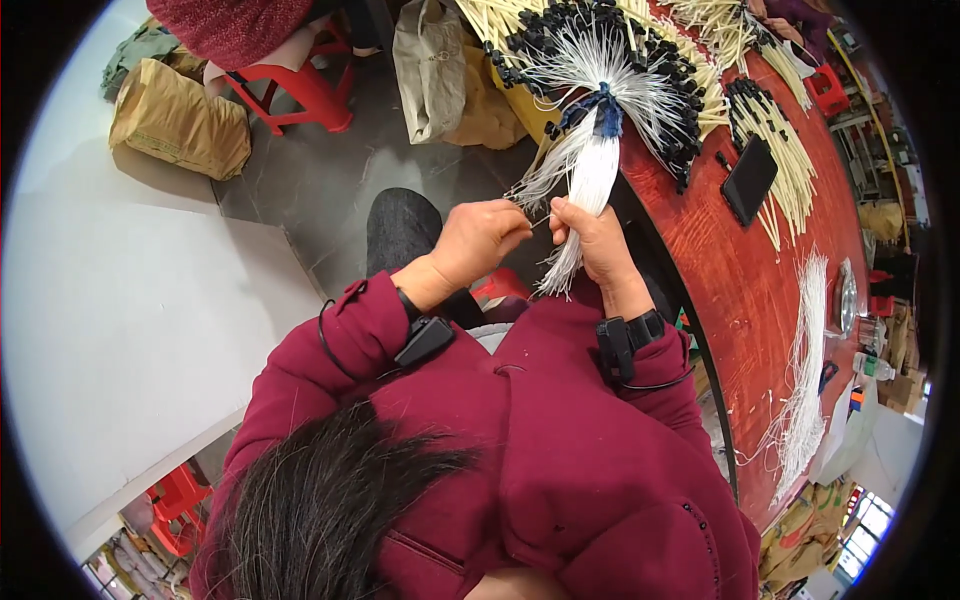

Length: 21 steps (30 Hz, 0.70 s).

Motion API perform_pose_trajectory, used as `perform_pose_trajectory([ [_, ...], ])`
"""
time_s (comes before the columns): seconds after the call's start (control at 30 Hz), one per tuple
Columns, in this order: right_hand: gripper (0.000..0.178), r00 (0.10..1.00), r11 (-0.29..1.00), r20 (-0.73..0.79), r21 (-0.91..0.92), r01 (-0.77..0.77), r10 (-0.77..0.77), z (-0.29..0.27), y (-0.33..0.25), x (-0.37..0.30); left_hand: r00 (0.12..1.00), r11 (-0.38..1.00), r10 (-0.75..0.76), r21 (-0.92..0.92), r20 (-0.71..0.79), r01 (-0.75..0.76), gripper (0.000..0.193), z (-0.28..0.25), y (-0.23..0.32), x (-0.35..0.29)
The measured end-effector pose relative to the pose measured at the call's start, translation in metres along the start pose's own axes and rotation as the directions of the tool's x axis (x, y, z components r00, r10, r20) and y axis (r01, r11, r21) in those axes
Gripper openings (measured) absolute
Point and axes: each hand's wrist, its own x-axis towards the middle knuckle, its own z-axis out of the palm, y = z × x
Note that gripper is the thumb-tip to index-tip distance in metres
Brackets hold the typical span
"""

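Dark loose hair (pixel 330 500) nearest the camera, hanging over a burgundy long-sleeved coat (pixel 610 450). Beyond it, both hands at work over the lap, beside a glossy red wooden table (pixel 705 280).

Right hand (pixel 597 240): fingers curled snugly around the lower part of a long bundle of thin white strands (pixel 595 175), thumb toward the left. Frayed ends hang below the fist. Higher up, at the table edge, a dark blue cloth tie (pixel 606 112) cinches the bundle; above it the strands fan out among small black caps (pixel 680 150).

Left hand (pixel 482 240): fingertips drawn together in a close pinch, apparently on one thin pale strand (pixel 537 222) spanning toward the right hand. Contact point too small to be sure of.

Risks, as judged: a slack right grip could let neighbouring strands come along with the pinched one. Stray strands left of the bundle look ready to snarl. A hard tug might shift the tie or drag the fan off the table. Thin black cord (pixel 325 340) loops loosely at the left sleeve; could snag strands. Hair, if it swung forward, might block the view.
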Motion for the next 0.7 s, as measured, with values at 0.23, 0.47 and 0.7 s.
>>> perform_pose_trajectory([
  [0.23, 0.015, 1.000, 1.000, 0.018, 0.022, 0.010, -0.010, 0.000, -0.001, -0.001, 0.990, 0.981, -0.140, -0.140, -0.024, 0.135, 0.010, 0.004, 0.005, 0.001],
  [0.47, 0.016, 0.999, 0.999, 0.034, 0.020, 0.026, -0.027, 0.000, 0.000, -0.001, 0.863, 0.635, -0.474, -0.612, 0.174, 0.472, 0.015, 0.004, 0.009, 0.006],
  [0.7, 0.016, 0.999, 1.000, 0.025, 0.005, 0.020, -0.020, -0.002, -0.001, -0.001, 0.747, 0.263, -0.522, -0.756, 0.411, 0.600, 0.013, -0.008, 0.012, -0.001],
])
